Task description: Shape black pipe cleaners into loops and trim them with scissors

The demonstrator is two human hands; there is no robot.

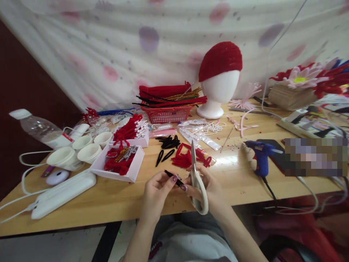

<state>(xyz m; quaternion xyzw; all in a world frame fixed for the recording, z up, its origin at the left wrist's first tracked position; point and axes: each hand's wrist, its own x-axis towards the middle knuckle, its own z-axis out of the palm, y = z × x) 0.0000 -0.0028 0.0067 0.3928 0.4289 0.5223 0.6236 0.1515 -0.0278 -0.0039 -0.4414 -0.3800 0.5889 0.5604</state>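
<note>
Between the fingertips of my left hand (155, 193) is a small black hair clip (169, 174), wrapped or fuzzy-looking, pinched near the table's front edge. My right hand (214, 191) is closed around white-handled scissors (203, 194), blades pointing up and away from me. Its thumb and fingertips also meet the right end of the clip. Just beyond my hands lie red fuzzy loops (181, 158). To their left sit two separate black clips (168, 155) and a pile of black clips (167, 141).
At left stand a white box (136, 171) of red pieces, paper cups (61, 157), a power strip (65, 194) and a bottle (40, 127). A red basket (169, 115) of fuzzy stems and a foam head (219, 87) are behind. A blue glue gun (261, 160) rests at right.
</note>
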